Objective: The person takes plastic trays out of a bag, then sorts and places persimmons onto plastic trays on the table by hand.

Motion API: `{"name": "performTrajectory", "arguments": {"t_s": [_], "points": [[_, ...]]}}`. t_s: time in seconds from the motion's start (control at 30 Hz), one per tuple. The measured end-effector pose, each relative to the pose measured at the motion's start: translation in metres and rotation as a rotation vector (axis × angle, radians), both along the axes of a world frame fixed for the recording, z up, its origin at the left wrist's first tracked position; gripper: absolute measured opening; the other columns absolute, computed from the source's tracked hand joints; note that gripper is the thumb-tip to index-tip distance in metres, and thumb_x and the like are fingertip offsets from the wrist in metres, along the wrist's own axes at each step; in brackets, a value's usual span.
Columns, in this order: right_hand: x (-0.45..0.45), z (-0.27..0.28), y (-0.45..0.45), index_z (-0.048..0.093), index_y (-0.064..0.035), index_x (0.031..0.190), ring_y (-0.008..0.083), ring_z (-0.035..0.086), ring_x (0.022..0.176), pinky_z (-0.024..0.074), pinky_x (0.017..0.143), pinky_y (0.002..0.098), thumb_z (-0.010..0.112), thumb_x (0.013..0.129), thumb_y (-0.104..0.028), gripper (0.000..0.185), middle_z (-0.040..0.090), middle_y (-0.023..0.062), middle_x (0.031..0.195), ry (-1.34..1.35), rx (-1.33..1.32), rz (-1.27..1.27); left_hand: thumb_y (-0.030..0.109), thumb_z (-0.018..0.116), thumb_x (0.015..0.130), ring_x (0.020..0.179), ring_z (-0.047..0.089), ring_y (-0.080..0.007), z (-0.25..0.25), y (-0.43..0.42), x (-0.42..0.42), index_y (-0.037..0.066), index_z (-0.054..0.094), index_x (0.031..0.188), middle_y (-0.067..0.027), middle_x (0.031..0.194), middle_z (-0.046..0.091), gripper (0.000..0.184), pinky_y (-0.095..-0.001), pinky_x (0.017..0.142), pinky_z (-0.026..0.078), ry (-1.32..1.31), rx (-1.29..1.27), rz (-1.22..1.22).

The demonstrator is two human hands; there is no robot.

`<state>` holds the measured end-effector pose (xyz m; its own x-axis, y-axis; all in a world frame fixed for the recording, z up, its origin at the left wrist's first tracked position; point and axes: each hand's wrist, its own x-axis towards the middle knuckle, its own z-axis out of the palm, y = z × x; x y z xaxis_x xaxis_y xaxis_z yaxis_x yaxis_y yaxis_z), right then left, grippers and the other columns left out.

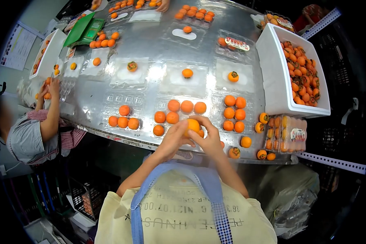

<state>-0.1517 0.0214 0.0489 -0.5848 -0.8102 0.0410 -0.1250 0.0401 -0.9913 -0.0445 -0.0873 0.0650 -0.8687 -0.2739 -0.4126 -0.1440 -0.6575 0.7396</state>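
Between my two hands, over the near edge of the metal table, is an orange persimmon [192,126]. My left hand [175,136] closes on it from the left, and the fingers of my right hand [209,136] wrap its other side. Just beyond them lies a clear plastic tray [177,100] with several persimmons, partly hidden by my hands. Another clear tray [123,100] to the left holds several more. On the right, a tray holds persimmons [229,113] in two columns. Loose persimmons [246,142] rest by my right forearm.
A white foam box [288,110] full of persimmons stands at the right, with packed clear boxes [286,134] in front of it. Lidded trays with single persimmons [187,73] lie further back. A co-worker [30,126] handles persimmons at the left; another person's hand [163,5] shows at the far edge.
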Motion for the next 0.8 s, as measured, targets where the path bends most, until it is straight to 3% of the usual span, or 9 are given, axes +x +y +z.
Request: {"name": "performTrajectory", "arguments": {"t_s": [0.53, 0.57, 0.67, 0.8], "points": [[-0.008, -0.004, 0.004, 0.053, -0.0026, 0.12, 0.0224, 0.053, 0.103, 0.0433, 0.087, 0.0318, 0.066, 0.078, -0.014, 0.045, 0.055, 0.0131, 0.111, 0.07, -0.074, 0.077, 0.038, 0.031, 0.099, 0.086, 0.061, -0.0168, 0.005, -0.002, -0.003, 0.0, 0.047, 0.118, -0.0115, 0.105, 0.058, 0.046, -0.0308, 0.074, 0.053, 0.007, 0.084, 0.009], [-0.011, 0.002, 0.007, 0.051, -0.0024, 0.123, 0.0221, 0.049, 0.112, 0.0368, 0.096, 0.0343, 0.066, 0.077, -0.012, 0.05, 0.053, 0.0121, 0.117, -0.039, -0.042, 0.131, 0.038, 0.03, 0.099, 0.086, 0.061, -0.0172, 0.005, -0.001, -0.003, -0.001, 0.046, 0.119, -0.0117, 0.105, 0.058, 0.046, -0.0313, 0.074, 0.053, 0.002, 0.102, 0.022], [-0.009, 0.005, 0.007, 0.05, -0.0043, 0.125, 0.0236, 0.051, 0.105, 0.0444, 0.086, 0.0328, 0.071, 0.074, -0.018, 0.057, 0.054, 0.0125, 0.114, 0.095, -0.064, 0.119, 0.039, 0.03, 0.099, 0.092, 0.06, -0.02, 0.008, 0.003, -0.006, -0.001, 0.046, 0.12, -0.0137, 0.108, 0.057, 0.048, -0.0332, 0.08, 0.051, 0.005, 0.117, 0.043], [-0.006, 0.002, 0.008, 0.052, -0.0053, 0.121, 0.0272, 0.052, 0.102, 0.0439, 0.084, 0.0356, 0.075, 0.068, -0.022, 0.06, 0.055, 0.0131, 0.11, 0.154, -0.067, 0.063, 0.043, 0.033, 0.098, 0.104, 0.058, -0.0211, -0.002, 0.002, -0.003, -0.003, 0.049, 0.118, -0.0135, 0.114, 0.057, 0.052, -0.0348, 0.089, 0.047, -0.03, 0.042, 0.006]]}}
